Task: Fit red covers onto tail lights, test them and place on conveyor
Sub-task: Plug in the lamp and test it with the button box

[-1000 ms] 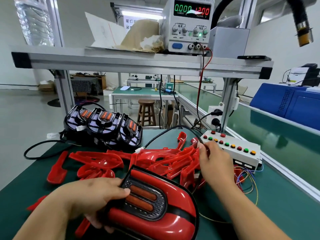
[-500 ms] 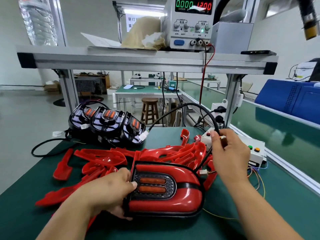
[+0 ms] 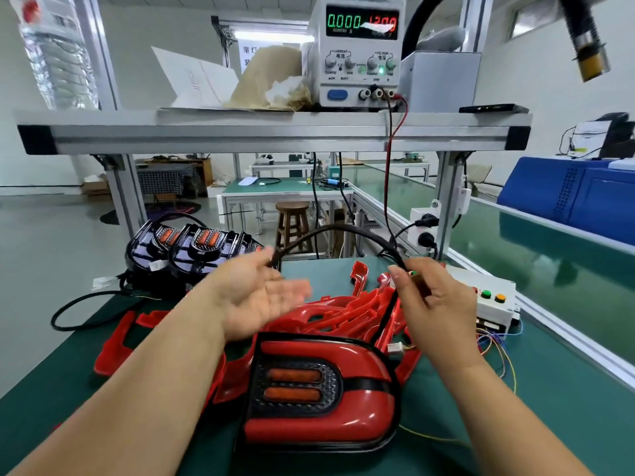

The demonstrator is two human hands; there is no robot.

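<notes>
A tail light with its red cover fitted (image 3: 319, 393) lies on the green bench in front of me, its two orange lamps unlit. Its black cable (image 3: 343, 230) arches up between my hands. My right hand (image 3: 429, 304) pinches the cable near its right end. My left hand (image 3: 254, 297) is raised palm up with fingers spread and blurred, and the cable's other end lies at its fingertips. A pile of loose red covers (image 3: 343, 310) sits behind the light.
Bare black tail lights (image 3: 192, 249) stand at the back left. A white test box with coloured buttons (image 3: 488, 304) sits right of my hand, loose wires trailing. A power supply (image 3: 360, 49) stands on the overhead shelf. The green conveyor (image 3: 549, 262) runs along the right.
My left hand has let go of the covered tail light and risen to the cable. My right hand has lifted the cable a little. The tail light rests on the bench.
</notes>
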